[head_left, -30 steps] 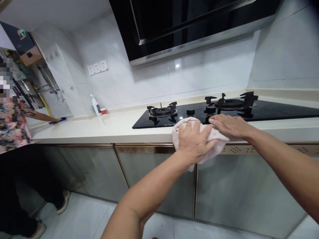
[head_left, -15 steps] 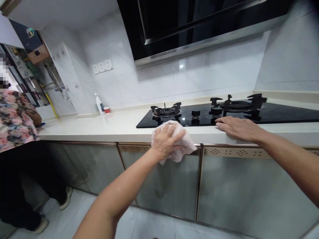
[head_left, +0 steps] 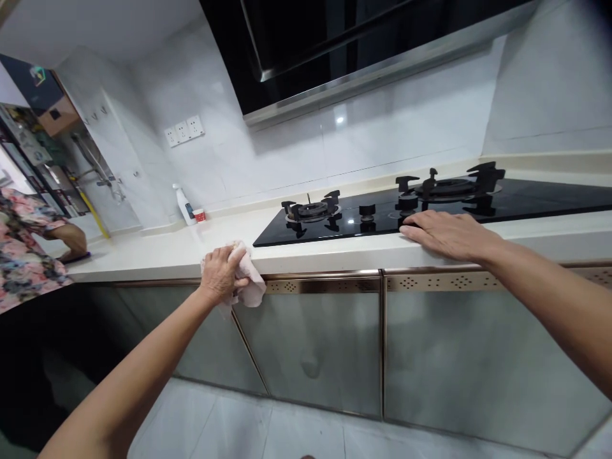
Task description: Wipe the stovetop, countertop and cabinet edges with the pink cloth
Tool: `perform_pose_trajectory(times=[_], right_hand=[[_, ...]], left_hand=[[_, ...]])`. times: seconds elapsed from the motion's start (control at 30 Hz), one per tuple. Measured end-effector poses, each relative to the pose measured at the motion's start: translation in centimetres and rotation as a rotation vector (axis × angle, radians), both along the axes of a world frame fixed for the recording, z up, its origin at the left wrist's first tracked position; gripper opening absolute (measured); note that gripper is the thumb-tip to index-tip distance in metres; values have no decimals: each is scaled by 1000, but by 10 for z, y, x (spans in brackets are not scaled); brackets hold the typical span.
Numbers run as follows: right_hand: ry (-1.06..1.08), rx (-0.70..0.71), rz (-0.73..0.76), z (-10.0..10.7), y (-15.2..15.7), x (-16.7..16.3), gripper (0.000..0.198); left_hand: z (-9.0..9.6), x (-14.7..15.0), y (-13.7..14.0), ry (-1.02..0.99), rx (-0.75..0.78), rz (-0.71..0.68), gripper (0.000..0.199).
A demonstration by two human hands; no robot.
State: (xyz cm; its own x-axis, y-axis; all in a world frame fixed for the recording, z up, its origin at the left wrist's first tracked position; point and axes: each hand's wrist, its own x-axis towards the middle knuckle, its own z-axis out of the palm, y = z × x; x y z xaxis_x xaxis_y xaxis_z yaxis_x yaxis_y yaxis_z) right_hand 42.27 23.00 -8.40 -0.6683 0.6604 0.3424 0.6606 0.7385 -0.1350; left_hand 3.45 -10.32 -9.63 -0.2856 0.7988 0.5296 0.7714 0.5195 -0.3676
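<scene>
My left hand (head_left: 220,275) grips a pale pink cloth (head_left: 251,287) and presses it against the front edge of the white countertop (head_left: 325,255), left of the stove. Part of the cloth hangs down over the cabinet front. Fingers stretched out, my right hand (head_left: 444,236) lies flat at the front edge of the black gas stove (head_left: 310,233), just below a control knob (head_left: 367,211). It holds nothing.
A white spray bottle (head_left: 184,205) and a small red-and-white cup (head_left: 199,215) stand by the back wall. The range hood (head_left: 382,57) hangs low over the stove. At far left, a person in a floral shirt (head_left: 29,248) stands by the counter.
My left hand has slid the cloth leftward along the counter's front edge, from below the left burner to beyond the stove's corner. My right hand has stayed at the stove's edge.
</scene>
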Motion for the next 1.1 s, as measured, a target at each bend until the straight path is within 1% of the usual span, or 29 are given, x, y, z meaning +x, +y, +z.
perform_pose_trajectory(times=[0.07, 0.13, 0.23, 0.37, 0.43, 0.5, 0.57, 0.6, 0.67, 0.73, 0.8, 0.93, 1.1], right_hand=[[5, 6, 7, -1, 2, -1, 68], [12, 8, 23, -3, 5, -1, 67], [28, 4, 32, -3, 5, 0, 68], [17, -21, 15, 1, 0, 0, 68], [1, -23, -4, 2, -1, 1, 65], [-14, -22, -15, 4, -1, 2, 63], [-22, -30, -20, 4, 0, 4, 62], [-23, -35, -18, 5, 1, 4, 61], [-18, -34, -6, 5, 0, 5, 60], [-11, -23, -1, 5, -1, 5, 60], [-10, -18, -4, 4, -1, 4, 62], [-16, -28, -15, 4, -2, 4, 67], [-28, -37, -22, 3, -2, 5, 72]], left_hand=[[-1, 19, 11, 17, 7, 18, 76], [-2, 47, 30, 42, 3, -5, 75], [-9, 102, 74, 81, 11, -139, 75], [-21, 191, 148, 123, 111, -347, 75], [-25, 232, 179, 163, 142, -434, 73], [-25, 262, 199, 185, 179, -484, 74], [-24, 275, 207, 199, 202, -516, 75], [-23, 276, 208, 208, 203, -534, 75], [-22, 267, 203, 236, 186, -580, 71], [-23, 250, 195, 264, 162, -606, 66], [-24, 227, 183, 274, 147, -597, 65], [-28, 170, 150, 232, 144, -534, 69], [-26, 82, 88, 156, 111, -404, 71]])
